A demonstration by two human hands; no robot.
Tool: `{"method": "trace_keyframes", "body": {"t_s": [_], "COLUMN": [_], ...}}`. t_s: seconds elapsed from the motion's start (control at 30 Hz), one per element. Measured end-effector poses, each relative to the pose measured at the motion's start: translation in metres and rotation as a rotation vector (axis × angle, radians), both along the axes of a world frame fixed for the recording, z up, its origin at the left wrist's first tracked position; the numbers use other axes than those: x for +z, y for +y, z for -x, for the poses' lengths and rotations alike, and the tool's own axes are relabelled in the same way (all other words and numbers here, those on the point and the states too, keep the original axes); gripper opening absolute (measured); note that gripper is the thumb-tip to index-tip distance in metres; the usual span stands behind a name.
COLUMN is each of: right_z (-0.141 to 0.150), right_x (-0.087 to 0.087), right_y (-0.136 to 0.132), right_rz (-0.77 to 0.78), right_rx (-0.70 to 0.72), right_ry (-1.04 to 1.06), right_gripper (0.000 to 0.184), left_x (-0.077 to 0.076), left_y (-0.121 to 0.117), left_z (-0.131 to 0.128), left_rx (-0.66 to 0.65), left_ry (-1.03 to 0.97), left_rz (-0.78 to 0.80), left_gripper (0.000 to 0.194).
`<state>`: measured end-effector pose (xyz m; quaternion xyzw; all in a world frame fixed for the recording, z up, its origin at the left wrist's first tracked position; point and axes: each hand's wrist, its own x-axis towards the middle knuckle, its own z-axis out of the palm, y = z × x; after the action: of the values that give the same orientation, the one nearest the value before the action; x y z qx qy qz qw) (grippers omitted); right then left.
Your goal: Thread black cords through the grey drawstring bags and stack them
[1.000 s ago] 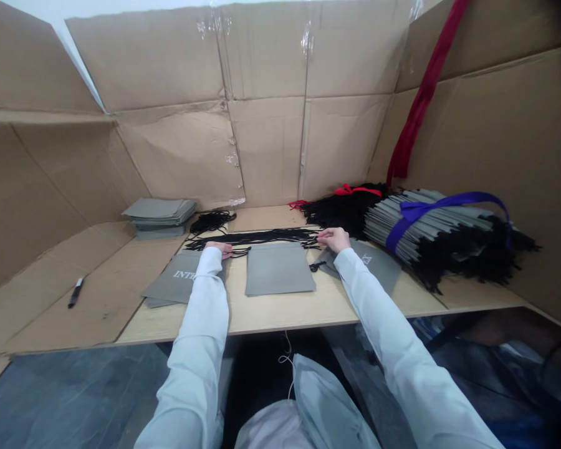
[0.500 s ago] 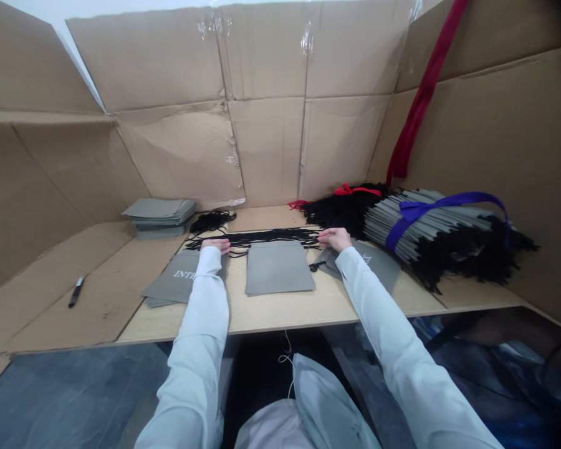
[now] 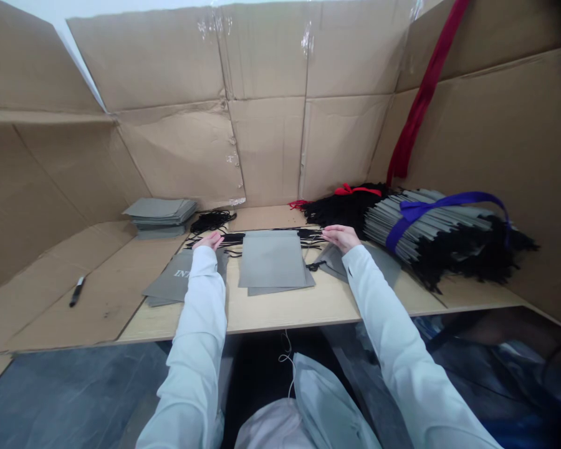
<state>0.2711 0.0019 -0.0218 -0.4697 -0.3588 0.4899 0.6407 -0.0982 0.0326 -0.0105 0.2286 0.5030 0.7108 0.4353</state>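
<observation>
1. The step in hand: my left hand (image 3: 209,241) and right hand (image 3: 341,237) are at the two ends of the black drawstring cords (image 3: 311,234). These run along the top edge of the grey bag (image 3: 271,260), and the bag hides their middle.
2. Both hands look bent on the cords, but I cannot tell if they truly grip.
3. The next move calls for both hands to work evenly, because the cords span between them.
4. Around this bag, which has one more bag under it, I count two other loose groups: the printed grey bags (image 3: 175,279) at 9 o'clock, at least two, and the grey bag (image 3: 331,264) at 3 o'clock, one visible.
5. At 10 o'clock is the stack of flat grey bags (image 3: 159,212), several, and I cannot count them exactly.
6. At 2 o'clock is one bundle of bags with purple ribbon (image 3: 430,218).
</observation>
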Motion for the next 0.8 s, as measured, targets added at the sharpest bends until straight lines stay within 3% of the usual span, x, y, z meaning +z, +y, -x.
{"method": "trace_keyframes", "body": {"t_s": [0.17, 0.33, 0.47, 0.8], "right_z": [-0.005, -0.005, -0.004, -0.006], "right_x": [-0.001, 0.0, 0.0, -0.011], "right_y": [0.003, 0.004, 0.004, 0.013], "right_rz": [-0.054, -0.088, -0.096, -0.107], "right_rx": [-0.077, -0.087, -0.1, -0.086], "right_ry": [-0.011, -0.05, -0.099, -0.137], "right_gripper": [0.015, 0.016, 0.015, 0.017], "left_x": [0.004, 0.005, 0.004, -0.005], "left_y": [-0.005, -0.007, -0.004, 0.003], "left_z": [0.004, 0.002, 0.002, 0.005], "left_rx": [0.053, 0.192, 0.23, -0.015], "left_ry": [-0.044, 0.007, 0.044, 0.072], "left_rz": [-0.053, -0.146, -0.186, 0.0], "left_gripper": [0.023, 0.016, 0.018, 0.022]}}
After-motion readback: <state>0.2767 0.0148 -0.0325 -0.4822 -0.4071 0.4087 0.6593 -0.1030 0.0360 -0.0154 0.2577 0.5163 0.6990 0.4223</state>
